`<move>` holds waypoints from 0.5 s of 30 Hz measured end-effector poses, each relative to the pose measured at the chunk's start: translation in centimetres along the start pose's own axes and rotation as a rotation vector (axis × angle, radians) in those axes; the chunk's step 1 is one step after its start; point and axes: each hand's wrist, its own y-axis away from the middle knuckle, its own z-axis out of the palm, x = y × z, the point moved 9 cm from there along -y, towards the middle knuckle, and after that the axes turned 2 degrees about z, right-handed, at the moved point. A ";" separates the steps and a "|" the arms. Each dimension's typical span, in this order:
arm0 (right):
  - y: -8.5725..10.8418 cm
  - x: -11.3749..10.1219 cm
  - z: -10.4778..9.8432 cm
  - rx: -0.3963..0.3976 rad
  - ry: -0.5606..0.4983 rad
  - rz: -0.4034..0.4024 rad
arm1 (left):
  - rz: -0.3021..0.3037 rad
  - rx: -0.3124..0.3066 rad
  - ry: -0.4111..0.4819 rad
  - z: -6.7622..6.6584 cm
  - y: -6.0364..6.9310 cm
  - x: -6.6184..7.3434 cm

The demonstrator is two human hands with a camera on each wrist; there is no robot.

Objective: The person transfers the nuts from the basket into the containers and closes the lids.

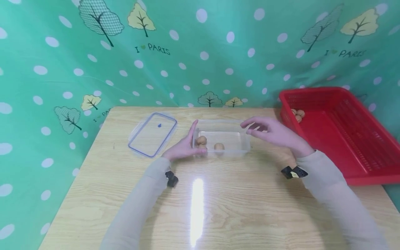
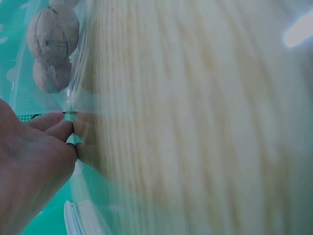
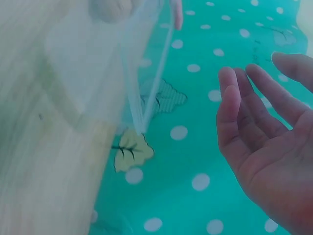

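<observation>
A clear plastic container (image 1: 237,151) rests on the table with three walnuts (image 1: 219,147) inside, two of them grouped at its left end. My left hand (image 1: 182,147) is at that left end, fingers extended along the end wall and thumb by the near side. In the left wrist view, its fingertips meet the container's end below the walnuts (image 2: 53,36). Over the container's right end hovers my right hand (image 1: 270,132), fingers loosely bent. The right wrist view shows the right hand (image 3: 269,132) with nothing in it, apart from the container.
A clear lid with a blue seal (image 1: 153,135) lies left of the container. At the right stands a red plastic basket (image 1: 337,139), with walnuts (image 1: 299,114) in its far left corner. Behind the wooden table (image 1: 243,205) hangs a green dotted cloth (image 1: 187,52).
</observation>
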 end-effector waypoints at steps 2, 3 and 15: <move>0.3 0.0 -0.9 0.020 0.007 0.015 | -0.002 0.002 0.003 0.0 -0.1 0.0; 0.4 0.0 -1.3 0.032 0.014 0.019 | -0.001 0.001 0.007 0.0 -0.1 -0.1; 2.8 0.4 -5.7 0.092 0.065 0.194 | 0.005 0.002 0.000 0.0 0.1 0.5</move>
